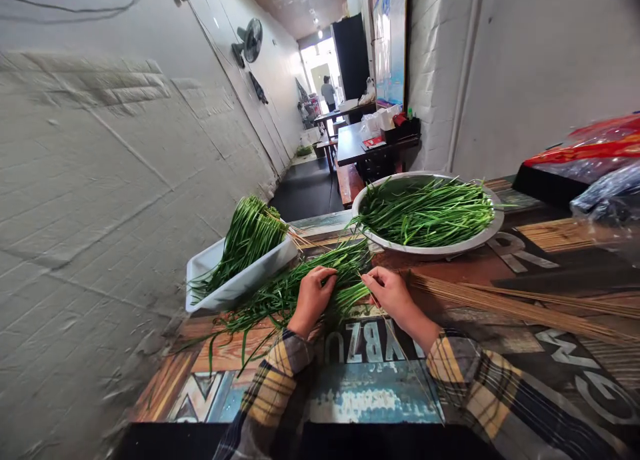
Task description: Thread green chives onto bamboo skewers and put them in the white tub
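Observation:
Long green chives lie in a loose pile on the patterned tabletop. My left hand is closed over them, thumb and fingers pinching some stalks; the fingertips are partly hidden. Close by on the right, my right hand pinches a thin bamboo skewer, which slants down toward the table's front edge. The skewer's upper end is near the cut stalk ends. At the left, a white plastic tray holds chives threaded on skewers. Behind my right hand stands a metal basin full of loose chives.
Bundles of bamboo skewers lie on the table to the right. Farther right are a black box and clear plastic wrapping. A white wall runs along the left. Beyond are more tables and a distant person.

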`<state>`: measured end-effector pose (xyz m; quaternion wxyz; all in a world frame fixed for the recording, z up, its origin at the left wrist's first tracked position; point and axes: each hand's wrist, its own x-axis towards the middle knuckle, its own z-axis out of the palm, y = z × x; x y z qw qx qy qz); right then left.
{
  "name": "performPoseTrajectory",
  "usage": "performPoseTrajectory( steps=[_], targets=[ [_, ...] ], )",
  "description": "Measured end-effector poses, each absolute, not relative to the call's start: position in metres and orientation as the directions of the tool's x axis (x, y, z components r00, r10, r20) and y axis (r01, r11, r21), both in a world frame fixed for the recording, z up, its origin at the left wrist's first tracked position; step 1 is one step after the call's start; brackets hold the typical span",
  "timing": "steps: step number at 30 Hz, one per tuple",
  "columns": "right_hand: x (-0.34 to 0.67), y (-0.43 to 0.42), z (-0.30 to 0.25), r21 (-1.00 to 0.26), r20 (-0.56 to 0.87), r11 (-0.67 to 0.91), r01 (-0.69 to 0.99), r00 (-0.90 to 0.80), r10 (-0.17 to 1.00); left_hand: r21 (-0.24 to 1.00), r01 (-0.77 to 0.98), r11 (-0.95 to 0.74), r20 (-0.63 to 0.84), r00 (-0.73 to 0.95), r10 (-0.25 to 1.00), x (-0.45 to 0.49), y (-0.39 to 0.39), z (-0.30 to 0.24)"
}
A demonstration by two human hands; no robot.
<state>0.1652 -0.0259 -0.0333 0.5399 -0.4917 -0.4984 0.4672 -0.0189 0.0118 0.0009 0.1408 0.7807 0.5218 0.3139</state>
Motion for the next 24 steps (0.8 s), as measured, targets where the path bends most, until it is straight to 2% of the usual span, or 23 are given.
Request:
performPoseTrajectory(
  steps=[4, 9, 12, 14, 16, 18, 21, 24],
  targets=[
    [0.166, -0.028, -0.031, -0.998, 0.063, 0.063, 0.004, 0.061, 0.996, 0.635, 0.659, -0.403, 0.351, 0.219, 0.910, -0.016, 0.012, -0.007],
    [0.168, -0.031, -0.026, -0.998, 0.041, 0.039, 0.045, 0.050, 0.998, 0.665, 0.614, -0.426, 0.403, 0.185, 0.896, -0.021, 0.011, -0.010],
    [0.169, -0.036, -0.021, -0.995, 0.033, 0.031, 0.095, 0.027, 0.999, 0.552, 0.703, -0.448, 0.425, 0.225, 0.877, -0.027, 0.008, -0.006],
    [0.170, -0.039, -0.018, -0.989, 0.049, 0.047, 0.143, 0.014, 0.999, 0.429, 0.781, -0.453, 0.374, 0.303, 0.876, -0.029, 0.005, -0.004],
    [0.170, -0.043, -0.014, -0.973, 0.087, 0.083, 0.217, 0.009, 0.996, 0.371, 0.805, -0.463, 0.284, 0.376, 0.882, -0.030, 0.003, -0.004],
    [0.170, -0.045, -0.012, -0.951, 0.126, 0.119, 0.287, 0.004, 0.992, 0.428, 0.769, -0.475, 0.235, 0.413, 0.880, -0.029, 0.002, -0.006],
    [0.170, -0.046, -0.012, -0.935, 0.149, 0.143, 0.324, -0.006, 0.989, 0.587, 0.669, -0.457, 0.301, 0.344, 0.889, -0.029, 0.006, -0.007],
    [0.170, -0.046, -0.013, -0.933, 0.145, 0.139, 0.331, -0.009, 0.989, 0.611, 0.657, -0.441, 0.371, 0.255, 0.893, -0.029, 0.013, -0.003]
  ],
)
